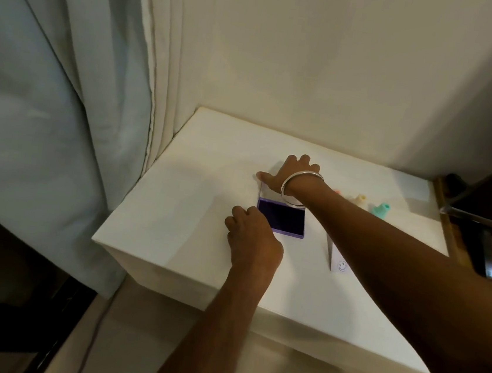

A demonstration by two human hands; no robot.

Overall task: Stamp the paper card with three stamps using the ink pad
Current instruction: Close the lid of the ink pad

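A purple ink pad (282,218) lies open on the white table (173,218), its dark pad facing up. My right hand (292,174), with a silver bangle on the wrist, grips the raised lid (265,193) at the pad's far edge. My left hand (251,237) holds the pad's near left corner, fingers curled. A white paper card (338,263) with a smiley print lies to the right, partly under my right forearm. Three small stamps stand further right: pink (336,192), cream (360,200) and teal (381,209).
Pale curtains (65,89) hang close along the table's left side and a cream wall stands behind it. A dark stand or frame (480,219) sits past the table's right edge. The table's left half is bare white surface.
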